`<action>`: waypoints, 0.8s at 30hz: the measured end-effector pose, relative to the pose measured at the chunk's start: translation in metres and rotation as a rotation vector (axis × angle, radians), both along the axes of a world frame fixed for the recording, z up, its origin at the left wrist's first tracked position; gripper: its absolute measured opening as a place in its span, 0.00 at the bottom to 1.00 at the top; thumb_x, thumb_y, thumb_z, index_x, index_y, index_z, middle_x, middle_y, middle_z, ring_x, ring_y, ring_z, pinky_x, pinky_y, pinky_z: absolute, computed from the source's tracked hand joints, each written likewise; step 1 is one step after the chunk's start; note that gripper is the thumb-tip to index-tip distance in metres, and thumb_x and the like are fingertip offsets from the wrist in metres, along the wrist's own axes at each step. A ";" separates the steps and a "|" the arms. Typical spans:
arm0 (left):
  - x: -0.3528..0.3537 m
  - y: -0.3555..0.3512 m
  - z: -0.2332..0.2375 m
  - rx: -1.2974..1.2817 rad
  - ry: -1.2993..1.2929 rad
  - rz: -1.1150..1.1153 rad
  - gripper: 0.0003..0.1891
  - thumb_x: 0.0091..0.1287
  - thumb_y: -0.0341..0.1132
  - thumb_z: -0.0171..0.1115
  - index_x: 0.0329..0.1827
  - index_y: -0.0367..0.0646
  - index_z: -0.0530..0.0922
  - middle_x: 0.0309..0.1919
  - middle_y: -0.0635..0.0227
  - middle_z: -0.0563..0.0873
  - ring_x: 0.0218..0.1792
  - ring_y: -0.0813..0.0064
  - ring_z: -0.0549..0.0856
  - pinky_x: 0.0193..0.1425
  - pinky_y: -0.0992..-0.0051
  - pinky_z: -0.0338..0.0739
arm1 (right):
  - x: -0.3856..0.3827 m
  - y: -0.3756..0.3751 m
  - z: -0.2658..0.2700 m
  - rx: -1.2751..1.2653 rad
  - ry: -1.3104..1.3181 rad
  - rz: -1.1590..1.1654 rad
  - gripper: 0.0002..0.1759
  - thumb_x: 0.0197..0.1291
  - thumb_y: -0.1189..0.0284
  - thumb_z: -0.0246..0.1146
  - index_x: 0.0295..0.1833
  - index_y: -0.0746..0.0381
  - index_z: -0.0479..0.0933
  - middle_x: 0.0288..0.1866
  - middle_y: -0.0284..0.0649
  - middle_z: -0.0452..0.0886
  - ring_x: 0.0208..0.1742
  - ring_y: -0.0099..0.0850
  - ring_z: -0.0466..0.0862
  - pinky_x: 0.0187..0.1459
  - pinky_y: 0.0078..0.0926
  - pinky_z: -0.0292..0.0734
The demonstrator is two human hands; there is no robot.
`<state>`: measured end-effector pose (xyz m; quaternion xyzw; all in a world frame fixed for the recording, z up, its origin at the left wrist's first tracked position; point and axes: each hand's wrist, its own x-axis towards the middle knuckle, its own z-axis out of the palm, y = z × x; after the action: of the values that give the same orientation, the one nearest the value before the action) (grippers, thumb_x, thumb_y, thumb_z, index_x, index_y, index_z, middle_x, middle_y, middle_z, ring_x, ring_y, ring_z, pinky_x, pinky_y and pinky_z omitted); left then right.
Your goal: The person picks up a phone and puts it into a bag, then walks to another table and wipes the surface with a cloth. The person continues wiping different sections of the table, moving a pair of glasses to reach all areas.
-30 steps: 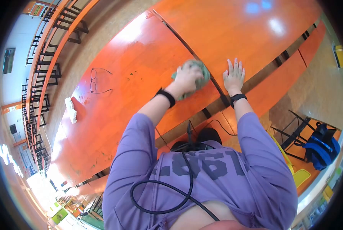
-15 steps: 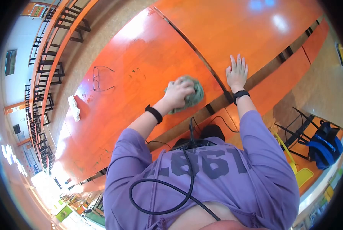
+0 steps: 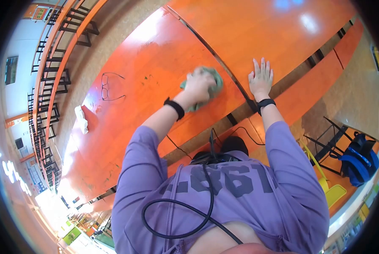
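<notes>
My left hand (image 3: 197,88) is closed over a crumpled green cloth (image 3: 217,81) and presses it on the orange tabletop (image 3: 155,114). Motion blurs the fingers a little. To the right, beyond the seam between two table sections, my right hand (image 3: 262,79) lies palm down near the table edge, fingers stretched out, holding nothing. Dark smudges and wet-looking streaks mark the surface left of the cloth. A pair of glasses (image 3: 105,86) rests farther left on the same section.
A white crumpled tissue (image 3: 82,120) lies by the left table edge. Orange benches (image 3: 312,91) run alongside. A blue backpack (image 3: 358,161) and a yellow chair frame (image 3: 336,194) are at the right. A black cable (image 3: 206,169) hangs over my purple shirt.
My left hand has slid the cloth forward, away from my body, across the tabletop. My right hand stays in nearly the same place.
</notes>
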<state>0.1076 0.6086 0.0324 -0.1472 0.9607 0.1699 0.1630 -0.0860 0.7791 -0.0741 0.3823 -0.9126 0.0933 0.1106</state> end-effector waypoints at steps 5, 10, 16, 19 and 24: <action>0.048 0.047 -0.012 0.074 0.051 -0.281 0.21 0.42 0.32 0.65 0.43 0.61 0.81 0.56 0.84 0.76 0.64 0.64 0.65 0.52 0.54 0.67 | 0.001 0.000 0.000 0.023 -0.029 -0.015 0.30 0.59 0.64 0.52 0.69 0.44 0.62 0.74 0.39 0.58 0.74 0.40 0.57 0.70 0.45 0.50; 0.037 0.043 -0.014 -0.010 0.123 -0.132 0.22 0.44 0.30 0.62 0.45 0.61 0.81 0.59 0.84 0.75 0.63 0.63 0.66 0.51 0.55 0.69 | 0.001 -0.002 0.001 0.027 -0.039 -0.020 0.30 0.58 0.63 0.52 0.69 0.44 0.62 0.74 0.40 0.57 0.74 0.40 0.56 0.70 0.45 0.50; -0.012 0.004 -0.019 -0.083 0.132 0.251 0.24 0.46 0.28 0.59 0.49 0.60 0.80 0.60 0.82 0.75 0.63 0.59 0.67 0.55 0.51 0.70 | 0.000 0.000 -0.003 -0.012 0.001 0.005 0.29 0.59 0.64 0.52 0.68 0.44 0.62 0.73 0.40 0.59 0.73 0.41 0.58 0.70 0.45 0.50; -0.027 -0.011 -0.017 -0.054 0.089 0.265 0.24 0.46 0.28 0.58 0.49 0.59 0.79 0.60 0.80 0.75 0.63 0.59 0.66 0.55 0.51 0.71 | 0.000 -0.001 -0.003 0.003 -0.017 -0.003 0.29 0.59 0.63 0.52 0.69 0.44 0.62 0.73 0.40 0.59 0.73 0.41 0.57 0.70 0.46 0.50; -0.012 -0.006 -0.010 -0.014 0.044 0.071 0.23 0.44 0.29 0.59 0.48 0.56 0.79 0.58 0.76 0.75 0.62 0.57 0.66 0.51 0.51 0.73 | 0.000 -0.001 -0.001 0.009 -0.029 -0.010 0.29 0.59 0.63 0.52 0.69 0.44 0.62 0.74 0.39 0.58 0.74 0.40 0.56 0.71 0.45 0.48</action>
<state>0.0957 0.6021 0.0222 -0.1786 0.9594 0.1719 0.1347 -0.0860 0.7782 -0.0755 0.3768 -0.9165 0.0939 0.0962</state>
